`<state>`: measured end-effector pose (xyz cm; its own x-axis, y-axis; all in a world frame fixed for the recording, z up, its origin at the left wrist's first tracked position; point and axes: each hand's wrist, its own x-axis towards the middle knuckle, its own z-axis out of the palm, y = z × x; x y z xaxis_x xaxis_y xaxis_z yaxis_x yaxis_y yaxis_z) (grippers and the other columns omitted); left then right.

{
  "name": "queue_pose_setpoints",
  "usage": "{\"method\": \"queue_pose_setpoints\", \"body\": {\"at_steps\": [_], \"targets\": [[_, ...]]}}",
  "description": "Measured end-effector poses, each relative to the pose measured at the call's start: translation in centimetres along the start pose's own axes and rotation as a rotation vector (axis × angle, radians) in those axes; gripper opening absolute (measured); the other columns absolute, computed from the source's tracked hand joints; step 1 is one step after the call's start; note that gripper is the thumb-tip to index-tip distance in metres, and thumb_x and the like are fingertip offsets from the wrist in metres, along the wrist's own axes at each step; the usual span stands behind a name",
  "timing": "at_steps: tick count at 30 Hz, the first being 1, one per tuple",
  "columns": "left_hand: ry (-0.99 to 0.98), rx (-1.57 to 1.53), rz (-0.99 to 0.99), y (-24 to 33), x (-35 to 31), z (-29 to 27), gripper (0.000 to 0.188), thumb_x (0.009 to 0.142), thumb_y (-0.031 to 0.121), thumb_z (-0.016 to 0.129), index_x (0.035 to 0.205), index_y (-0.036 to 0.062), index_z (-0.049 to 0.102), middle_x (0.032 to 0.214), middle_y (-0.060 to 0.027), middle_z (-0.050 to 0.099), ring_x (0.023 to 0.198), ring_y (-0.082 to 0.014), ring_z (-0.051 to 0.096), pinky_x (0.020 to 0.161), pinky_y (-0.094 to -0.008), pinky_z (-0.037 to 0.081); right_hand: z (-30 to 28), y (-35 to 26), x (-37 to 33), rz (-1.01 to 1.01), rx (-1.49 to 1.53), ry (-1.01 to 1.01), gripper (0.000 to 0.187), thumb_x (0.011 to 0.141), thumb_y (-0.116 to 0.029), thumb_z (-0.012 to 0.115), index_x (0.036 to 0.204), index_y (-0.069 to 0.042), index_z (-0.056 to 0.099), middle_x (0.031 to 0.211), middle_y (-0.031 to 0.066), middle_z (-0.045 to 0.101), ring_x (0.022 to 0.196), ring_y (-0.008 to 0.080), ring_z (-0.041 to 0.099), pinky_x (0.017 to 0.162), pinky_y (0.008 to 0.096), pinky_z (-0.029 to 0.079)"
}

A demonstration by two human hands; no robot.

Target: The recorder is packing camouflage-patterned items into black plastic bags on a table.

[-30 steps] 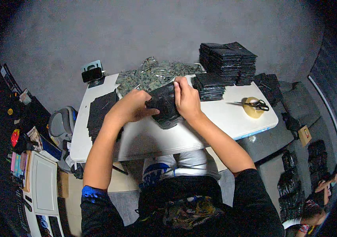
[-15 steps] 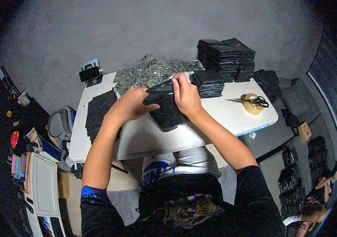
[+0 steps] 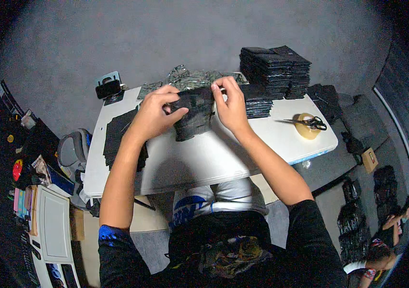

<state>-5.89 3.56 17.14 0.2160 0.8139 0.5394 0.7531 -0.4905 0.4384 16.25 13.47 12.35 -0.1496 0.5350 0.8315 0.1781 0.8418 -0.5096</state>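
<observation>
A thin black plastic bag hangs between my hands above the white table, its upper edge raised and its lower part slightly blurred. My right hand pinches the upper right corner. At the upper left edge, my left hand has its fingers curled on the bag, thumb stretched across the front. Left of it lies a pile of flat black pieces. Beyond the bag is a crumpled, shiny camouflage-patterned heap. Close to my right hand stands a low stack of black packets, partly hidden.
A tall stack of black packets stands on the far right of the white table. Black scissors lie across a tape roll. A phone on a stand is at the far left. Another person appears low at right.
Both hands have lifted slightly away from me, the left also opening its thumb position. The bag's lower edge has risen and swung away, uncovering more of the tabletop.
</observation>
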Motion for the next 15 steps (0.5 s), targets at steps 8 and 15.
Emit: {"method": "queue_pose_setpoints", "body": {"at_steps": [8,15], "targets": [[-0.185,0.163,0.111,0.2,1.0,-0.9,0.026,0.089,0.019,0.081,0.092,-0.0035,0.067,0.091,-0.0139,0.063,0.083,-0.0297,0.065,0.075,-0.0382,0.054,0.6,-0.2,0.6,-0.003,-0.037,0.014,0.015,0.107,-0.013,0.059,0.105,0.002,0.060,0.094,0.0130,0.060,0.085,0.0228,0.061,0.077,0.0343,0.050],[-0.011,0.003,-0.116,-0.9,0.2,-0.7,0.027,0.087,0.012,0.083,0.110,0.0012,0.073,0.105,-0.0096,0.067,0.087,-0.0266,0.063,0.082,-0.0327,0.053,0.3,-0.3,0.3,0.134,0.047,-0.025,0.017,0.106,-0.017,0.061,0.103,0.000,0.061,0.084,0.0158,0.067,0.074,0.0252,0.065,0.069,0.0367,0.051]]}}
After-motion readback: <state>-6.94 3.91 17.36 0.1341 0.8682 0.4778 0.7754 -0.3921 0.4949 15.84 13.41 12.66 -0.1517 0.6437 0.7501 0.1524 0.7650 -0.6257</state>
